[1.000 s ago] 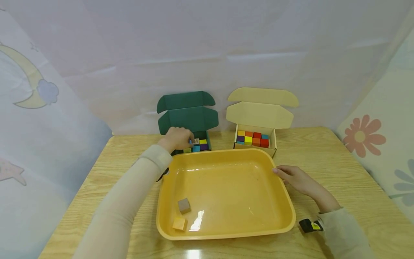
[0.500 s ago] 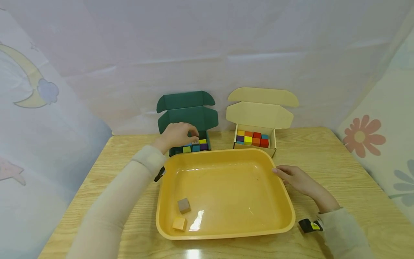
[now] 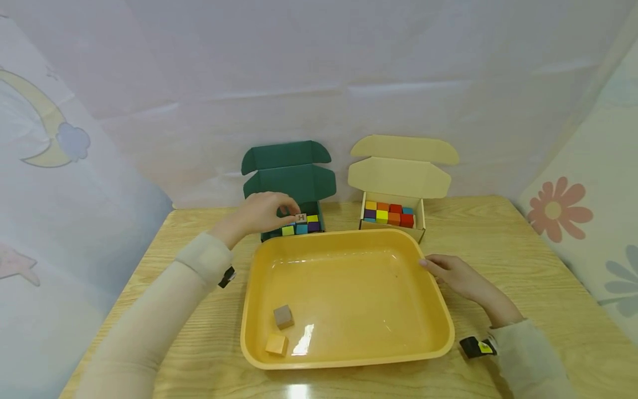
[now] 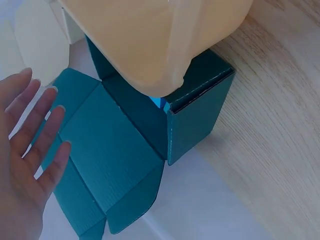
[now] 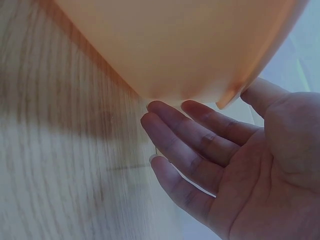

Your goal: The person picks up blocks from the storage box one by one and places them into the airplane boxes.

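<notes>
My left hand (image 3: pixel 264 213) is over the dark green box (image 3: pixel 297 183), its fingertips close to a wooden block marked with a letter (image 3: pixel 301 218). In the left wrist view its fingers (image 4: pixel 50 132) are spread and fairly straight, with nothing seen between them. Around the lettered block lie a lime block (image 3: pixel 288 230), a blue block (image 3: pixel 301 229) and other coloured blocks. At the right side, my right hand (image 3: pixel 456 275) holds the rim of the yellow tray (image 3: pixel 349 363), thumb on the rim and fingers against the outer wall. A brown block (image 3: pixel 283 316) and a yellow block (image 3: pixel 276 344) lie in the tray.
A cream box (image 3: pixel 399 177) with its lid raised stands behind the tray, holding several coloured cubes. Both boxes sit at the back of the wooden table (image 3: pixel 493 233), against a pale cloth backdrop (image 3: pixel 309 66). The tray's far rim is close to the boxes.
The left hand has drawn back to the left over the green box, uncovering the lime and lettered blocks. The right hand and the tray have stayed nearly still.
</notes>
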A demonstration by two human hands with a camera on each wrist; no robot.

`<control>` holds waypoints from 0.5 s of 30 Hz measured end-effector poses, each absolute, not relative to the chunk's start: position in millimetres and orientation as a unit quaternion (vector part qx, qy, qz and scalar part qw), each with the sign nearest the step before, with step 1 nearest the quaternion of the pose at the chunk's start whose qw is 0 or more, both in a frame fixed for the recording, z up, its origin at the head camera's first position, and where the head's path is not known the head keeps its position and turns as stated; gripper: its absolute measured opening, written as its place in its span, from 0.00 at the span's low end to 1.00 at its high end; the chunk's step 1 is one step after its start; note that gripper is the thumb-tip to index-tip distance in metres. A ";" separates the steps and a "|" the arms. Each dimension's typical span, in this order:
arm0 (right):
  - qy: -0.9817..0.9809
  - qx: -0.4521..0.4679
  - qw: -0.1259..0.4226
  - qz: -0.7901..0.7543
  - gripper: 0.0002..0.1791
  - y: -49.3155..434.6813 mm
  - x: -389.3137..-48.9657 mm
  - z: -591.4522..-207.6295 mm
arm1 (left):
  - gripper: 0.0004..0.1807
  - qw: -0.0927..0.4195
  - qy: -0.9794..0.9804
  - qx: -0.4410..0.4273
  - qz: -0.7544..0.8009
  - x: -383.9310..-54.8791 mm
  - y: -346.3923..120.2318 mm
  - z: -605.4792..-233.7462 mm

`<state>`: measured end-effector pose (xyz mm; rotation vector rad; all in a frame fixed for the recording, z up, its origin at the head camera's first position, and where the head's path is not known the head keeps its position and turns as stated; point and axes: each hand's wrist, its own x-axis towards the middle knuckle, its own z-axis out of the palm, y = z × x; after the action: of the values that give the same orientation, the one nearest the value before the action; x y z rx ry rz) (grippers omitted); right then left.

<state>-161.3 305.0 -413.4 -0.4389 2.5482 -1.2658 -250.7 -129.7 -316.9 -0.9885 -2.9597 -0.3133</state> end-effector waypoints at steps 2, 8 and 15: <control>0.875 -0.151 0.134 -0.439 0.28 305.1 -161.1 -413.7 | 0.13 -0.006 -0.939 -0.327 -0.103 -245.3 -130.1 -315.6; 0.875 -0.148 0.135 -0.440 0.28 305.2 -160.8 -413.9 | 0.11 -0.002 -0.923 -0.377 -0.075 -230.5 -129.2 -314.3; 0.881 -0.146 0.132 -0.431 0.28 305.2 -160.7 -413.4 | 0.12 0.003 -0.917 -0.394 -0.056 -216.1 -131.4 -315.4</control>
<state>-160.7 305.2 -413.4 -0.4249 2.5560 -1.2512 -216.1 -131.4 -315.4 -1.2371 -2.8768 -0.1758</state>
